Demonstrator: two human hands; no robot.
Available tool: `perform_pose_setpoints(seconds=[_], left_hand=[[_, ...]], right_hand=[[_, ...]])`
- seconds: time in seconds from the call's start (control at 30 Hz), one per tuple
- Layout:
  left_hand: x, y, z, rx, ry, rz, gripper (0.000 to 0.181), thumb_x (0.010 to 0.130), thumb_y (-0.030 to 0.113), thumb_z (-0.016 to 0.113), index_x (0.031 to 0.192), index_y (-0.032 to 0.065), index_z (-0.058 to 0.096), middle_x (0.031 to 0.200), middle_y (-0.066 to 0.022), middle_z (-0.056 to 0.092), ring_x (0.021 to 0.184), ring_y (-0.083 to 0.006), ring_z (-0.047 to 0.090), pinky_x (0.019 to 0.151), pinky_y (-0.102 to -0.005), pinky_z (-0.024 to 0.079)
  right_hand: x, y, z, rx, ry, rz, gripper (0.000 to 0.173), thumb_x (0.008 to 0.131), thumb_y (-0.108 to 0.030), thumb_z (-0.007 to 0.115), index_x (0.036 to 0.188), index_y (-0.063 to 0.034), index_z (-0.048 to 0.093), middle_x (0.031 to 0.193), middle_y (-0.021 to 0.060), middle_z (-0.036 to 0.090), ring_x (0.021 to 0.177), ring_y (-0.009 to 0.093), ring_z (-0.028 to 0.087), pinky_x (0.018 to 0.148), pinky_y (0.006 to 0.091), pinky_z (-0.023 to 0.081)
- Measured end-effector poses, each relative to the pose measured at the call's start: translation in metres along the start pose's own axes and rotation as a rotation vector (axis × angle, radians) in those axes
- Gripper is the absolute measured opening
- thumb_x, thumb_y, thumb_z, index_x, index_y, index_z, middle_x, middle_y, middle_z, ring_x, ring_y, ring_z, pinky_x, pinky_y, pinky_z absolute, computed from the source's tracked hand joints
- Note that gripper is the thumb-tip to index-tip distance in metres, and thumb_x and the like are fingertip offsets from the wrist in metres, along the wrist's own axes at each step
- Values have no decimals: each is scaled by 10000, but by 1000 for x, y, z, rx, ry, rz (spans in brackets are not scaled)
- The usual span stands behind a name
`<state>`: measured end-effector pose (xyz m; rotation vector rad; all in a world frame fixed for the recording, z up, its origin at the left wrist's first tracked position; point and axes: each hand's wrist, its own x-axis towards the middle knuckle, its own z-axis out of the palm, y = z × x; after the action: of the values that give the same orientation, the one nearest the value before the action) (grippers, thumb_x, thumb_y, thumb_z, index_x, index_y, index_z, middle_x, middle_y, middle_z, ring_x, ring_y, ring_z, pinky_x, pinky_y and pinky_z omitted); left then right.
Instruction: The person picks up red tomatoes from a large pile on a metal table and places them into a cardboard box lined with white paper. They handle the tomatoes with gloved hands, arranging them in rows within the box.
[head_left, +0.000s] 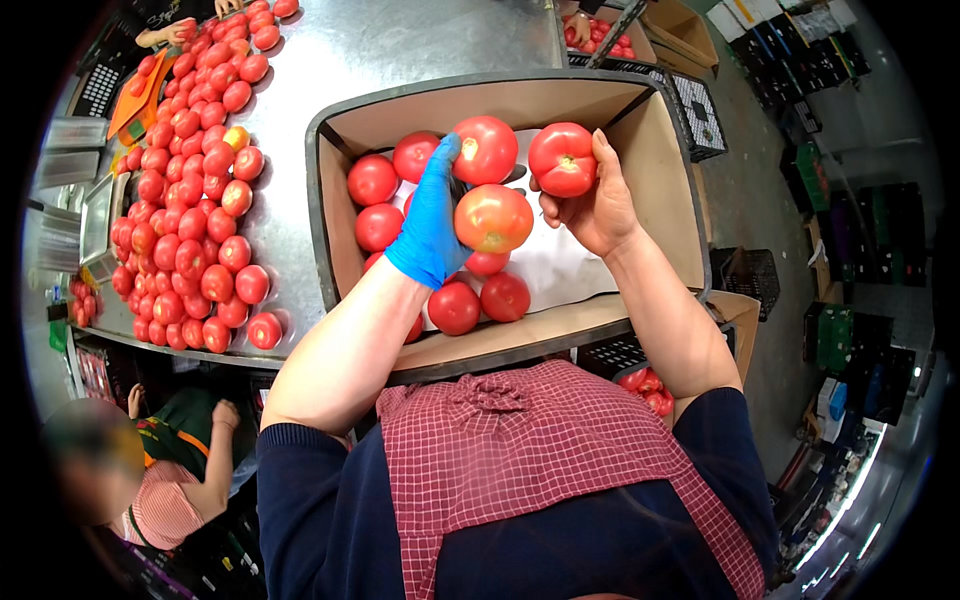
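Observation:
My left hand (431, 225), in a blue glove with darker fingers, holds two tomatoes above the crate: a red one (486, 150) and, nearer to me, an orange-red one (493, 218). To its right my bare right hand (596, 196) grips a ribbed red tomato (562, 160), stem end up. Below both hands stands a dark-rimmed crate (660, 172) lined with brown cardboard, white paper (562, 259) on its bottom. Several tomatoes lie along its left side and near edge, among them one at the left (373, 180) and one at the near edge (505, 296). My left hand hides some.
A large heap of tomatoes (191, 225) covers the left of the metal table (360, 45), beside an orange tray (139, 101). Other people's hands reach in at the top. A co-worker (165, 480) is at lower left. A black crate (697, 116) and cardboard boxes stand at the right.

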<state>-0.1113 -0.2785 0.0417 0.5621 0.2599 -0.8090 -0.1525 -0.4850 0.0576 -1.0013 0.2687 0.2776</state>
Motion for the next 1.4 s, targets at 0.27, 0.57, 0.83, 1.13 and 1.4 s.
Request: perform_pose_setpoints(seconds=[0.27, 0.57, 0.83, 1.13, 1.4], left_hand=[[3, 0, -10, -21, -2, -94, 654, 989, 570, 524, 1424, 82, 508, 1351, -234, 583, 1208, -368, 615, 958, -570, 550], [-2, -1, -1, -130, -26, -59, 676, 948, 566, 588, 1430, 98, 513, 1383, -186, 587, 1231, -391, 608, 1012, -640, 505], [-5, 2, 4, -112, 1, -22, 747, 903, 612, 630, 1414, 80, 511, 1388, -196, 567, 1195, -393, 619, 960, -626, 540], [-12, 9, 6, -38, -99, -7, 739, 911, 629, 607, 1427, 107, 519, 1416, -165, 578, 1240, -391, 611, 1020, -713, 461], [-17, 27, 8, -183, -182, 161, 732, 860, 581, 693, 1398, 108, 538, 1366, -163, 600, 1205, -364, 630, 983, -643, 524]], right_hand=[[6, 2, 0, -253, 70, -13, 774, 942, -812, 367, 1060, -97, 642, 780, 62, 649, 559, 145, 570, 496, 285, 440], [6, 2, 4, -319, 121, -34, 749, 1009, -739, 296, 1037, -79, 649, 748, 56, 638, 535, 127, 529, 484, 272, 419], [10, 7, -7, -434, 104, 24, 676, 1046, -666, 312, 991, -75, 636, 707, 61, 611, 507, 118, 494, 475, 263, 394], [16, 14, -15, -589, 66, -66, 645, 1047, -643, 382, 1027, -60, 658, 740, 39, 605, 542, 87, 472, 500, 240, 385], [14, 23, -10, -788, 25, -180, 528, 1026, -490, 571, 1347, -72, 601, 962, 52, 640, 702, 103, 551, 641, 257, 467]])
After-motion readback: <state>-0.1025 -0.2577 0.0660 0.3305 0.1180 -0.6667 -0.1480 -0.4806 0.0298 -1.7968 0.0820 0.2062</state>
